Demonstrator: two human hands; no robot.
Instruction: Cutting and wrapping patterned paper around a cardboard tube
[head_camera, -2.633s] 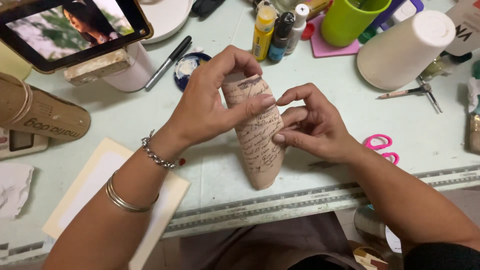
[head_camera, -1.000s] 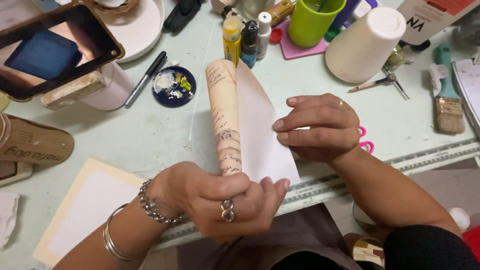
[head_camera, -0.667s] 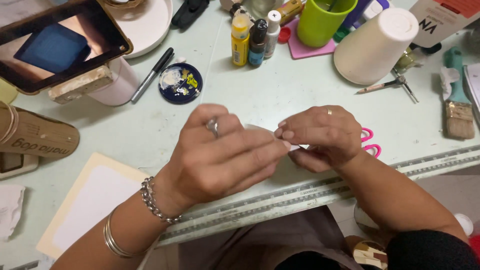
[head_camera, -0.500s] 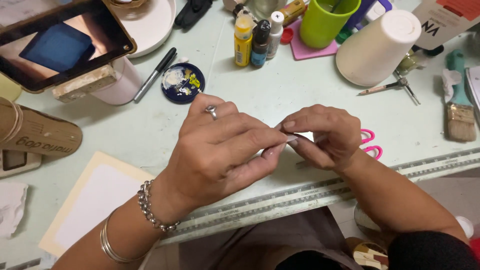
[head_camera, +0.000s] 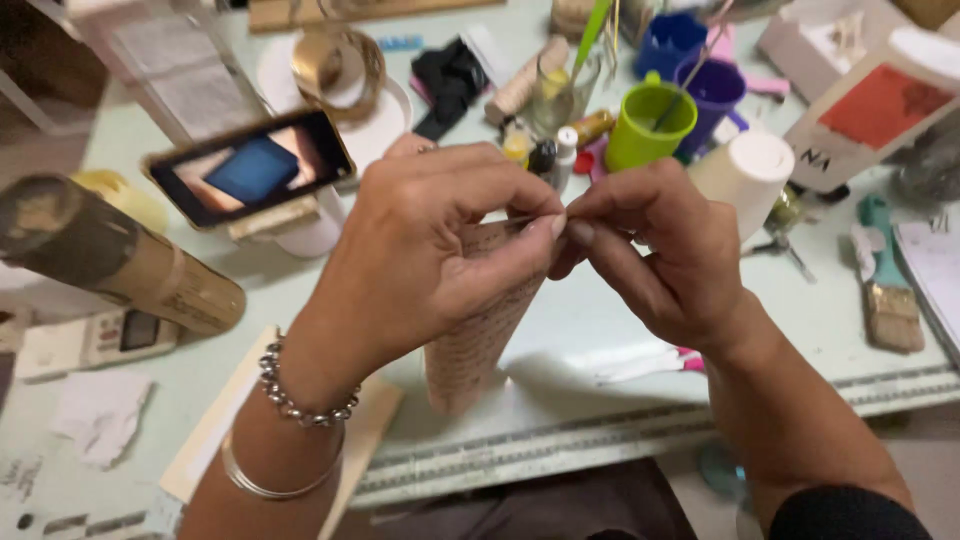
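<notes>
Both hands up mid-frame: our left hand (head_camera: 440, 250) & right hand (head_camera: 655, 255) pinch together on the paper tube's (head_camera: 480, 335) top edge; too hard a tug prob tears it, w/ tube unrolling

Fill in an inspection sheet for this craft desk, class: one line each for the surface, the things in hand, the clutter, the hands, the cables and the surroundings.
Surface: pale green table with a patterned front edge.
Things in hand: paper tube covered in script print, held up off the table.
Clutter: green cup, white paper cup, paintbrush, phone propped on a stand, brown cardboard tube lying on its side, cream card.
Hands: left hand wraps round the paper tube; right hand pinches at its top edge, fingertips of both meeting.
Cables: nothing seen.
Surroundings: dark cloth below the table edge; no other people seen.
</notes>
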